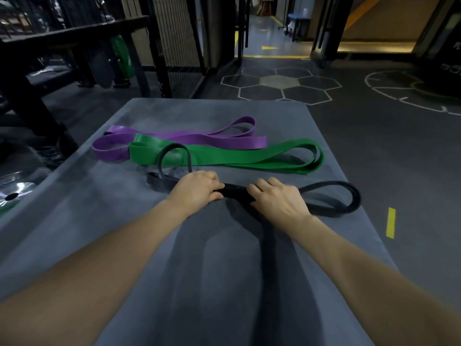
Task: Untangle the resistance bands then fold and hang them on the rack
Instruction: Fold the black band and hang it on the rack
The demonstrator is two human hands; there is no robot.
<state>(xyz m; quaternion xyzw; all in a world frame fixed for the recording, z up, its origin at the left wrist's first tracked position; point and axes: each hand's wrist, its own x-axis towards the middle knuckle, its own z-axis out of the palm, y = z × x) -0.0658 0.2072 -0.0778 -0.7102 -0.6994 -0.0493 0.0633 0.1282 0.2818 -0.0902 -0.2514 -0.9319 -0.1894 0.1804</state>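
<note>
A black resistance band (349, 196) lies across the grey mat (224, 270), with one loop at the right and another standing up at the left over the green band. My left hand (197, 189) and my right hand (277, 198) both grip its gathered middle, a hand's width apart. Behind it a green band (237, 156) lies folded flat. Farther back a purple band (189, 138) lies folded, its left end partly under the green one.
A black metal rack (74, 33) with a green band hanging on it stands at the back left. Weight plates (15, 193) sit by the mat's left edge. Dark gym floor with hexagon markings (279, 83) spreads beyond and to the right.
</note>
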